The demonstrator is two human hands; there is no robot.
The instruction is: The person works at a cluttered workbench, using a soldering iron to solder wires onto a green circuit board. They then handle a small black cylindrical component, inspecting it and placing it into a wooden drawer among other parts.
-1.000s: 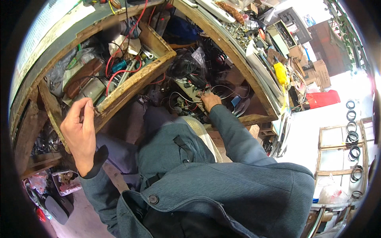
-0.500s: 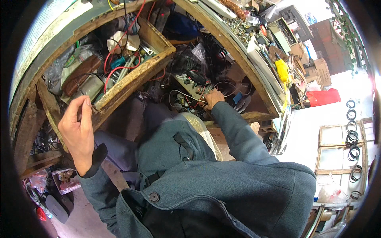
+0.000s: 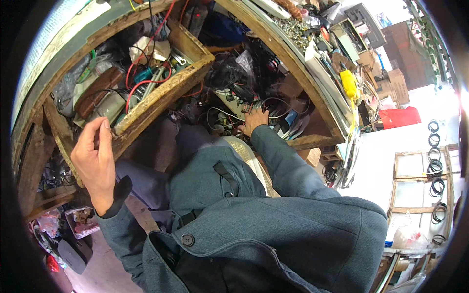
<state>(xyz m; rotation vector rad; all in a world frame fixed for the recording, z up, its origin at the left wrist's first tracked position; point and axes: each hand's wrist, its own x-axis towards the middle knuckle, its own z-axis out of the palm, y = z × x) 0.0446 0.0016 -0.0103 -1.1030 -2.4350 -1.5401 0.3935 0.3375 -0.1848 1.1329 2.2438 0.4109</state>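
My right hand [image 3: 256, 120] reaches down into a cluttered wooden compartment, with the thumb spread from the fingers. The fingers touch small electronic parts and wires, close to a looped white cable [image 3: 226, 113]; what lies under the palm is hidden. My left hand [image 3: 94, 163] is raised beside the front corner of an open wooden drawer [image 3: 168, 95], thumb and forefinger tips pinched together. Anything between those tips is too small to make out. In the drawer lie a red wire [image 3: 131, 97], a wrench [image 3: 179, 58], a brown case [image 3: 100, 89] and crumpled white paper [image 3: 151, 50].
A wooden bench edge [image 3: 288, 63] curves round the compartment. On the bench to the right, a yellow tool [image 3: 349, 84] lies among loose parts and papers. A red sheet [image 3: 399, 118] and black rings [image 3: 435, 167] are farther right. A small box [image 3: 81, 222] stands at lower left.
My right hand has shifted slightly left within the compartment, and its thumb now shows apart from the fingers. My left hand has stayed in place.
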